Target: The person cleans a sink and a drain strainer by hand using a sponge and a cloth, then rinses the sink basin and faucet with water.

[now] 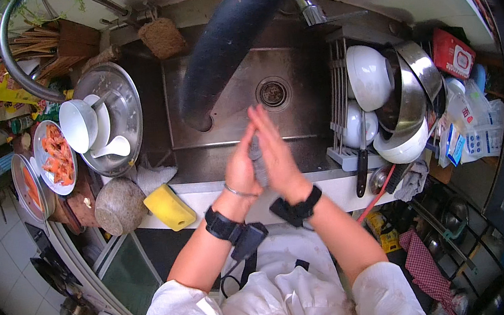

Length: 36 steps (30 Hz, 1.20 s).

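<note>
My left hand (244, 166) and my right hand (277, 157) meet over the front of the steel sink (224, 132). The palms face each other with straight fingers, and the fingertips come together close to the round drain (273, 94). Both hands look open, and I see nothing held. Between the palms shows a small greyish, shiny patch that I cannot make out. A bangle (240, 191) circles my left wrist. Black straps with small boxes sit on both forearms. The thick black hose-like tube (231, 40) crosses the view above the sink, hiding part of the basin.
Left of the sink stand a steel tray (126, 104) with white bowls and a spoon, a plate of shrimp (58, 157), a stone-like pot (121, 206) and a yellow sponge (169, 206). On the right, a dish rack (337, 84) holds bowls, with a black-handled knife (362, 169) beside it.
</note>
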Motion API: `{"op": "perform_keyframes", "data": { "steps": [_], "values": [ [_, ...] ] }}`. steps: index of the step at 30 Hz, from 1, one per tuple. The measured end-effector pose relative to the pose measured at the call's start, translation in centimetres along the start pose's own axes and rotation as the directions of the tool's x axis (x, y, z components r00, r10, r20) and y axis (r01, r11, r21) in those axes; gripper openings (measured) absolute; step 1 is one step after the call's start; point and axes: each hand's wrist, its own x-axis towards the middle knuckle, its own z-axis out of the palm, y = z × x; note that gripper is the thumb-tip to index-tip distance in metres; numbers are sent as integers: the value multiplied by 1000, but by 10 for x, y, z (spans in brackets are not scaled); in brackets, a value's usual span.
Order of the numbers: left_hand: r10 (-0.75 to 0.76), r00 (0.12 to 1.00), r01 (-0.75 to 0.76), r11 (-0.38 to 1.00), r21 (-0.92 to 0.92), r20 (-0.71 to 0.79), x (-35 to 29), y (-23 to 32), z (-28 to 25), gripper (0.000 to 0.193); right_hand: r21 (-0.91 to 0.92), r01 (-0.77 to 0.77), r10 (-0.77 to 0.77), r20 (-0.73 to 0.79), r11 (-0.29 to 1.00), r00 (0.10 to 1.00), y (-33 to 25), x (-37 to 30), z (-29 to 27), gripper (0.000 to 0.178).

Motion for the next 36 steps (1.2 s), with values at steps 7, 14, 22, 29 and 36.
{"op": "perform_keyframes", "data": {
  "steps": [7, 14, 22, 29, 36],
  "values": [
    [-44, 999, 46, 997, 58, -32, -15, -18, -2, 48, 4, -84, 84, 18, 996, 996, -4, 9, -2, 53],
    [61, 998, -62, 996, 56, 15, -5, -1, -2, 62, 23, -50, 49, 36, 998, 998, -5, -1, 12, 56],
    [137, 988, -106, 937, 332, -72, -2, -7, -6, 35, 446, -210, 249, -30, 870, 968, 4, -14, 3, 50],
    [395, 915, -286, 779, 558, -82, 12, -9, -25, 36, 355, -373, 423, -72, 857, 904, 13, -18, 3, 33],
    [341, 940, -198, 573, 795, -12, 14, -1, -31, 28, 0, -293, 283, -257, 956, 924, -4, -11, -11, 25]
  ]
}}
